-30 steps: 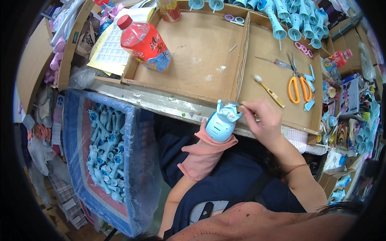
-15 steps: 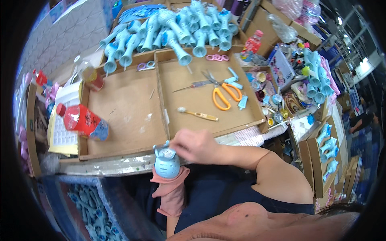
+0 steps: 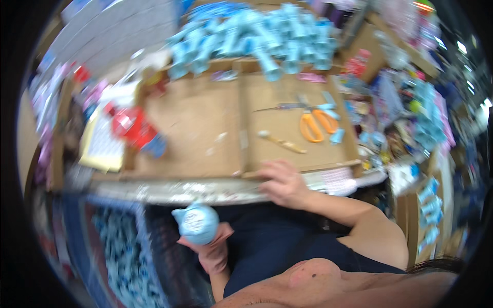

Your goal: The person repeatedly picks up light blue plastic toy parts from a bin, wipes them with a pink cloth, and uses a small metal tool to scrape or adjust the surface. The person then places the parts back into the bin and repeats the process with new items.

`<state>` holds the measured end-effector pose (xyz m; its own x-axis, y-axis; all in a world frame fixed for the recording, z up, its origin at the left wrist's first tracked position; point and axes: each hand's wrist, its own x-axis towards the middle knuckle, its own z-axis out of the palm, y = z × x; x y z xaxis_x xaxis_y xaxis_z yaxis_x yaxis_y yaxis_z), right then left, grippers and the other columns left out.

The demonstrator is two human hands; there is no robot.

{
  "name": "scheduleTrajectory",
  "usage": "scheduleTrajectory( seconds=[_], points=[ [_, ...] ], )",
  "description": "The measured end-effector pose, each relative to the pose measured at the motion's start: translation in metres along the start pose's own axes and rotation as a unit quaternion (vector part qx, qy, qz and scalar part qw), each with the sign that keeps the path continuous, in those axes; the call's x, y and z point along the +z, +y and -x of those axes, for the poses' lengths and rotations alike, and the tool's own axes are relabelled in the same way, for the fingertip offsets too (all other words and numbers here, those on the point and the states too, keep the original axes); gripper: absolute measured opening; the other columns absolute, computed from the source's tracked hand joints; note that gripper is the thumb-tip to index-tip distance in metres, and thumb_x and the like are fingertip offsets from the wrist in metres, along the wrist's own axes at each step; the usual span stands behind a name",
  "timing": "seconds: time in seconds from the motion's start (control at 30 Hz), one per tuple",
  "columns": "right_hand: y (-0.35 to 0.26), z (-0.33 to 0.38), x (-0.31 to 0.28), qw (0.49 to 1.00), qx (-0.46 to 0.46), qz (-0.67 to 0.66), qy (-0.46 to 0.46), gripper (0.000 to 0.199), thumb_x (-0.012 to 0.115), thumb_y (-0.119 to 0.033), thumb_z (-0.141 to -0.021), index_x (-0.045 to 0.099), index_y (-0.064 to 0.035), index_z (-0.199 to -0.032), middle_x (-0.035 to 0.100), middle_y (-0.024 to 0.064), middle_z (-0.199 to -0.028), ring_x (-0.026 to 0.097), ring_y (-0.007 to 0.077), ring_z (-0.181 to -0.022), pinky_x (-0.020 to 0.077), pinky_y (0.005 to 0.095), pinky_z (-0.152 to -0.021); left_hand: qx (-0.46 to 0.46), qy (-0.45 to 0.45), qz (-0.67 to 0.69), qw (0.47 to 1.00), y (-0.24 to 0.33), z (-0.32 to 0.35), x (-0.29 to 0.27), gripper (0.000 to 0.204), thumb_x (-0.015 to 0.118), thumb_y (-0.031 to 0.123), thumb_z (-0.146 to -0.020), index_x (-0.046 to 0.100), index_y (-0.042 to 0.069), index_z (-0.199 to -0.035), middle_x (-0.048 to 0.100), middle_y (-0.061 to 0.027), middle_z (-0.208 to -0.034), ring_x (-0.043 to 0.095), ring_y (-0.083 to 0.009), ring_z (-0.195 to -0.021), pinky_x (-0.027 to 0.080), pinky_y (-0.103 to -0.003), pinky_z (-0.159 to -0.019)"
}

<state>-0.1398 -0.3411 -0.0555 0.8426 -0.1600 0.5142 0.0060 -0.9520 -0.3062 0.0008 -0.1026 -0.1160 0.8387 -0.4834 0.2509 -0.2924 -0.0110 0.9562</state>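
My left hand [image 3: 209,252], wrapped in a pink cloth or glove, grips a round light-blue plastic piece [image 3: 199,224] low on the left, over my lap. The piece has a small ear-like knob and a pale printed face turned up. At the front edge of the cardboard tray [image 3: 205,174], my right hand [image 3: 283,184] is held with its fingers apart and nothing visible in them. In the tray's right half, a toothbrush [image 3: 282,142] lies beyond that hand, near orange-handled scissors [image 3: 318,123]. The whole view is smeared by motion.
Many light-blue trumpet-shaped parts [image 3: 257,38] are heaped behind the tray. A red-labelled bottle [image 3: 136,128] leans at its left side. A bin of blue pieces [image 3: 123,251] stands lower left. Paint pots and clutter [image 3: 375,138] fill the right, beside a cardboard box [image 3: 408,218].
My right hand has come away from the blue piece, moving right with its fingers opening. My left hand has lowered and turned the piece. The view has shifted.
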Motion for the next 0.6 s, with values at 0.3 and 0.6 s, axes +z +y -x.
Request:
scheduleTrajectory(
  seconds=[0.3, 0.6],
  points=[
    [0.009, 0.028, 0.034, 0.987, -0.001, 0.156, 0.022, 0.012, 0.075, -0.014, -0.079, 0.066, -0.0146, -0.087, 0.057, 0.0061, -0.137, 0.049, 0.0261, -0.131, 0.0334, 0.0431, -0.11, 0.099, 0.058, 0.141, 0.983, -0.012, 0.024, -0.017, 0.047, 0.043, 0.053, -0.098, 0.046, 0.015, -0.125, 0.06, -0.0229, -0.117, 0.051, -0.0312, -0.111, 0.041, -0.048, -0.096],
    [0.009, 0.033, 0.037, 0.987, 0.009, 0.158, -0.001, 0.024, 0.077, -0.026, -0.081, 0.069, -0.015, -0.101, 0.05, 0.0078, -0.144, 0.044, 0.0274, -0.135, 0.0305, 0.0425, -0.11, 0.137, 0.043, 0.225, 0.964, -0.012, 0.019, -0.013, 0.048, 0.035, 0.058, -0.101, 0.045, 0.017, -0.124, 0.058, -0.0281, -0.116, 0.049, -0.0347, -0.11, 0.041, -0.05, -0.095]
  ],
)
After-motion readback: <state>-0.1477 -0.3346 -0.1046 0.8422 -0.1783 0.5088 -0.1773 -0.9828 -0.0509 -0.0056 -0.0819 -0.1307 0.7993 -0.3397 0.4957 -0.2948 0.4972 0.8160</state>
